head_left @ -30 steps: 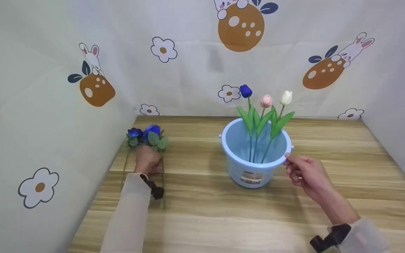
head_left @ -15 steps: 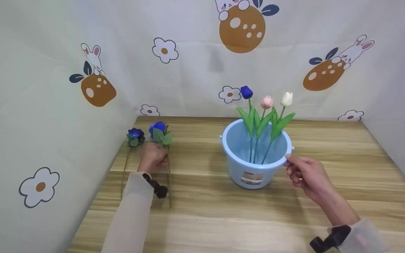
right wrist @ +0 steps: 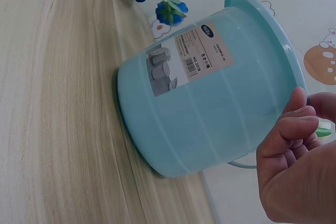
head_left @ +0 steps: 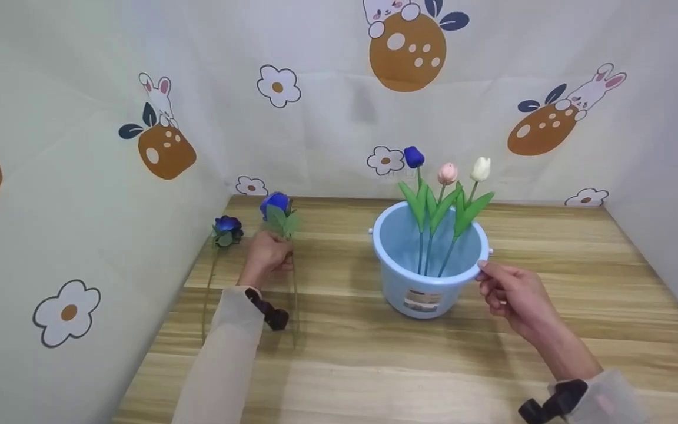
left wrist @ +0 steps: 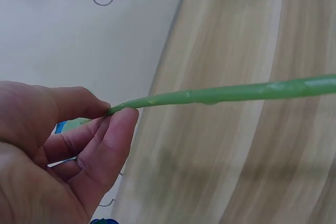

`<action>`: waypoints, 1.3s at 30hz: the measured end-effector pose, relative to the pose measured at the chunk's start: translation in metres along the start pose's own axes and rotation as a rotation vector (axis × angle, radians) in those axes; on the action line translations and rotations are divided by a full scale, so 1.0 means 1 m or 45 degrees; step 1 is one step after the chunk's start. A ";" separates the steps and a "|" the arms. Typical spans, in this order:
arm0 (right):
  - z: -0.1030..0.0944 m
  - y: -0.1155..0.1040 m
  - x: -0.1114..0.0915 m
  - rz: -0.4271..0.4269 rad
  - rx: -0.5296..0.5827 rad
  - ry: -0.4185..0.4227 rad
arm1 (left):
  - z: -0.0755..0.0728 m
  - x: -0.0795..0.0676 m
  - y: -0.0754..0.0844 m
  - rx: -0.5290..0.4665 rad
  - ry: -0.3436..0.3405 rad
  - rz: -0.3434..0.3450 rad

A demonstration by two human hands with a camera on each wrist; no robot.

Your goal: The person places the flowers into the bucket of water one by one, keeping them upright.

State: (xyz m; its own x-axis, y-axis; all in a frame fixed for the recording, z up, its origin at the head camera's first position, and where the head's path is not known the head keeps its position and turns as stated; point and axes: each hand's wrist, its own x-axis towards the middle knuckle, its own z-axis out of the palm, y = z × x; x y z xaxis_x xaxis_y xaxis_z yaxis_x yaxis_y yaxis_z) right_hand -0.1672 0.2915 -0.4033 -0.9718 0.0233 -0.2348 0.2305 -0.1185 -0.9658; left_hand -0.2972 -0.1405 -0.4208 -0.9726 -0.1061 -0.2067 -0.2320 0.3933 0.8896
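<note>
Head view: pinching blue rose under bloom with fingers of left hand, long axis front-to-back, well left of bucket with 3 tulips; pinching rim with right hand.

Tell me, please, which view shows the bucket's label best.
The right wrist view: the label is large, some print legible. The head view shows it small, unreadable; the left wrist view, not at all.

And here's the bucket, its label left of and below the right hand: "NO.2018", there's 百合小桶 near the barcode, small "COLORFUL" too; the dark oval reads too blurry.
</note>
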 end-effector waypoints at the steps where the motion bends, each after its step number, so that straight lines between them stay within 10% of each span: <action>1: 0.000 0.000 0.000 0.001 0.000 0.000 | 0.001 -0.001 0.002 -0.014 -0.003 -0.004; 39: 0.001 0.000 0.000 0.002 0.016 0.002 | 0.015 -0.012 0.034 -0.216 0.001 0.018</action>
State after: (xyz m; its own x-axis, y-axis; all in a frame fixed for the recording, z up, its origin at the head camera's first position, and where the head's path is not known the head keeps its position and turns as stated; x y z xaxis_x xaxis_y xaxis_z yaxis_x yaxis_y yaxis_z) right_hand -0.1674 0.2908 -0.4036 -0.9713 0.0244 -0.2366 0.2315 -0.1309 -0.9640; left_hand -0.2934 -0.1116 -0.3941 -0.9757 -0.1025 -0.1938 -0.2131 0.2352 0.9483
